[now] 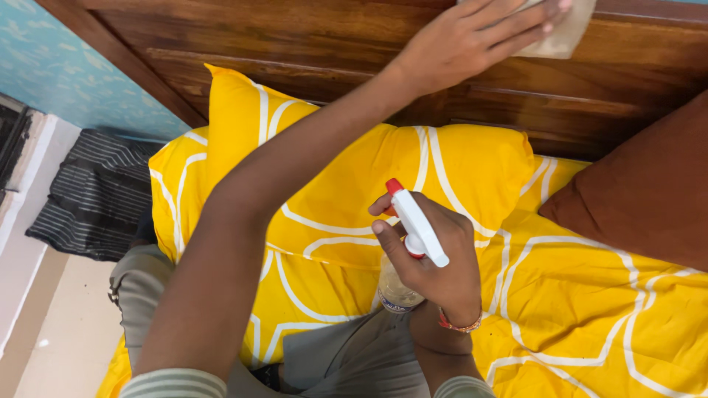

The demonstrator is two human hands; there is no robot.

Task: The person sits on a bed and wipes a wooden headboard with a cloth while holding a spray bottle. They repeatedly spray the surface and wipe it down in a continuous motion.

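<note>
- Striped sleeve cuffs at the bottom edge sit nearest the camera, one at the lower left, one at the lower middle, with grey trousers between them.
- Far left, a dark striped cloth (96,195) lies on the pale floor below a blue patterned wall.
- Next comes the bed, covered by a yellow sheet (590,317) with white curved lines; a matching yellow pillow (354,177) leans against the wooden headboard (310,37).
- Crossing the picture from lower left to upper right, the left arm ends in the left hand (472,40), laid flat with fingers spread on a pale cloth (564,33). This grip is an open palm pressing the cloth onto the headboard's upper part, not a closed clasp.
- Middle of the frame, the right hand (435,258) is wrapped round the neck of a clear spray bottle (405,243) with a white head and red nozzle, held above the pillow. A finger rests by the trigger; whether it is squeezed I cannot tell. A red-beaded band circles that wrist.
- Far right, a brown cushion (641,191) rests against the headboard on the sheet.
- Judging progress: the wood near the cloth shows a slight sheen, but no clear line marks wiped from unwiped, so how much of the headboard remains cannot be told.
</note>
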